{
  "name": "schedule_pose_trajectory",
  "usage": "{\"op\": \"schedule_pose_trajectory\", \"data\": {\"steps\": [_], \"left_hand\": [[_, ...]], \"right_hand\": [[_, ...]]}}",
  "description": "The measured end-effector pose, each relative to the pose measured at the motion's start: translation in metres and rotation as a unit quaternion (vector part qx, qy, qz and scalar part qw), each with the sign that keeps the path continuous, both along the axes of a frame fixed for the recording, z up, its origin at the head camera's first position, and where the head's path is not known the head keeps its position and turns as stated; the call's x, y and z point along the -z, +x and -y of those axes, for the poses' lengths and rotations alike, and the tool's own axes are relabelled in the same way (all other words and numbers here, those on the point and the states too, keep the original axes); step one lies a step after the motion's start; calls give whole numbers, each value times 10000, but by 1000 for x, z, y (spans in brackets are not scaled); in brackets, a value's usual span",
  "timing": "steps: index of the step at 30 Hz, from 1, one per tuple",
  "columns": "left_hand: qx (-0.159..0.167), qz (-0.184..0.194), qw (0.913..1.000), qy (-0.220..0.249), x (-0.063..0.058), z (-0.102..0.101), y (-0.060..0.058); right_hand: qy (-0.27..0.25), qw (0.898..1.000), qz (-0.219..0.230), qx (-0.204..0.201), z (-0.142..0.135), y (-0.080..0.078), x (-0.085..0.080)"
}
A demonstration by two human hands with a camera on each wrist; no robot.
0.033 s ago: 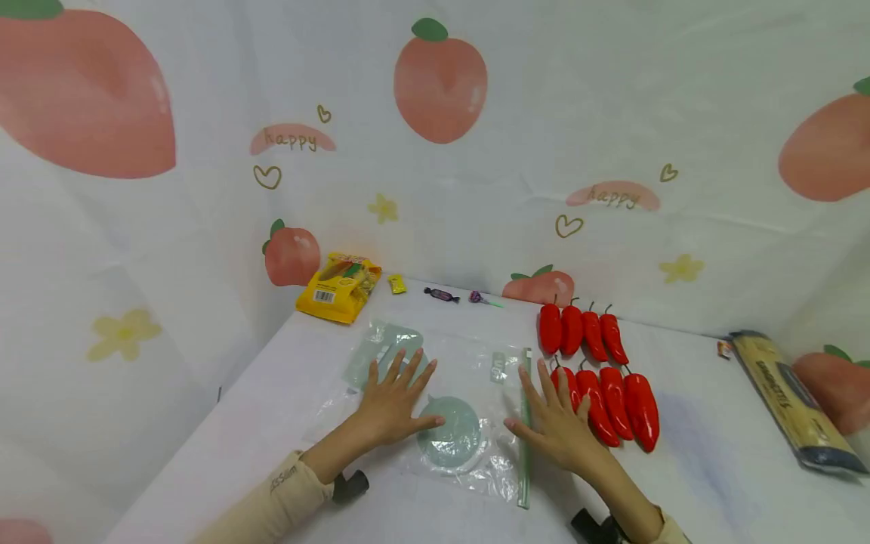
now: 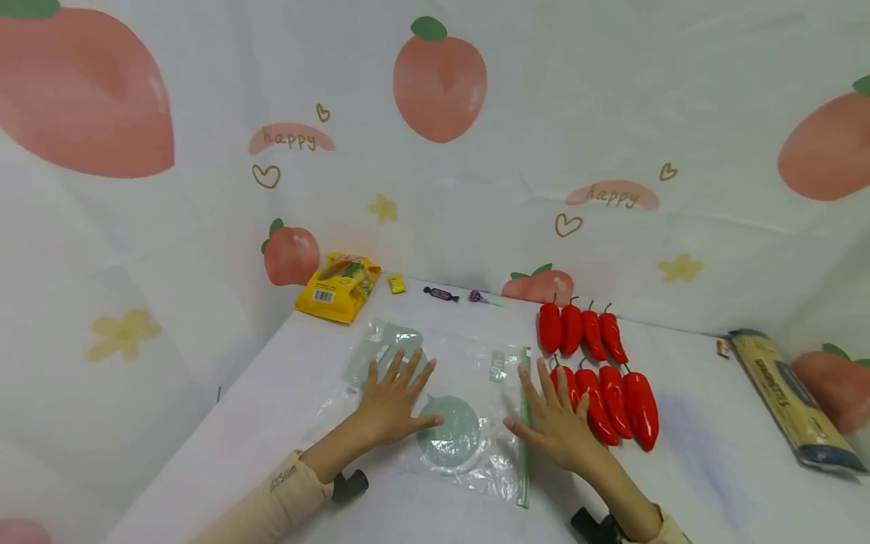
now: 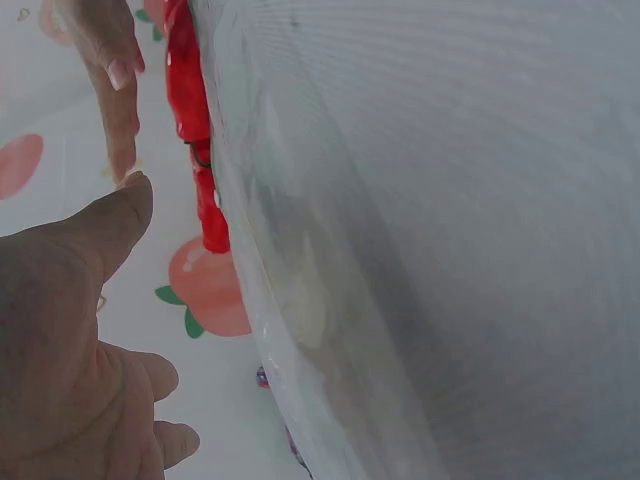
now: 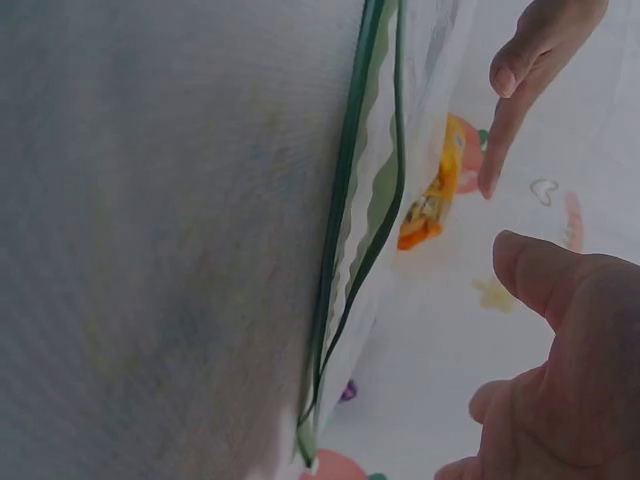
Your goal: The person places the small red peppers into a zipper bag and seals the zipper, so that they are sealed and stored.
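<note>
A clear plastic zip bag (image 2: 469,363) with pale green printing lies flat on the table, its green zip strip (image 2: 524,453) along the right side. My left hand (image 2: 394,400) is over the bag's left half, fingers spread and holding nothing. Over the zip strip and the nearest red peppers is my right hand (image 2: 560,427), its fingers also spread and nothing in it. In the right wrist view the bag's mouth (image 4: 365,220) gapes a little, and the right hand (image 4: 580,370) is raised apart from it. The left wrist view shows the left hand (image 3: 70,320) likewise above the table.
Several red peppers (image 2: 641,408) lie in two rows right of the bag. A yellow snack bag (image 2: 340,291), a small yellow packet (image 2: 396,284), a wrapped candy (image 2: 442,294) and a lollipop (image 2: 477,297) line the back. Far right lies a spaghetti pack (image 2: 791,400) beside a small wrapped piece (image 2: 723,348).
</note>
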State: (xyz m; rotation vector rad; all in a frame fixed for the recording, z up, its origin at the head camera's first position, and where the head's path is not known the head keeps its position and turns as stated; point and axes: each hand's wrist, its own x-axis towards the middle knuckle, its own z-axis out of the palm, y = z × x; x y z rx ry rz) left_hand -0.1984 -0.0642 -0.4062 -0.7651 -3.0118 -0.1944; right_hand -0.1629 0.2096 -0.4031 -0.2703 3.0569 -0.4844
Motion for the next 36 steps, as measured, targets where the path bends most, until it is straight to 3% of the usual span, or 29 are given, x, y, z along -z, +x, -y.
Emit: {"op": "schedule_pose_trajectory", "data": {"steps": [10,15,20,24,28,31,36], "left_hand": [[67,-81,9999,44,-9,-1,-3],[567,-236,9966,558,-19,-19,-7],[1320,480,9868,806,-16,-57,-15],[1499,1192,9798,583,-6,-86,-23],[1369,1374,9804,360,1,-106,-34],[1255,1304,9834,135,6,-112,-44],[1478,1353,9796,145,11,-111,-61]], "right_hand": [[-107,9990,-427,-102,-2,-1,-5],[-279,9958,-822,-278,-9,-5,-5],[-689,9904,-1143,-358,-14,-3,-5],[-758,9891,-1200,-387,-16,-5,-8],[-860,9896,-1092,-381,-18,-8,-8],[-950,9904,-938,-346,-20,-8,-7],[-1015,9926,-610,-274,-22,-10,-5]]}}
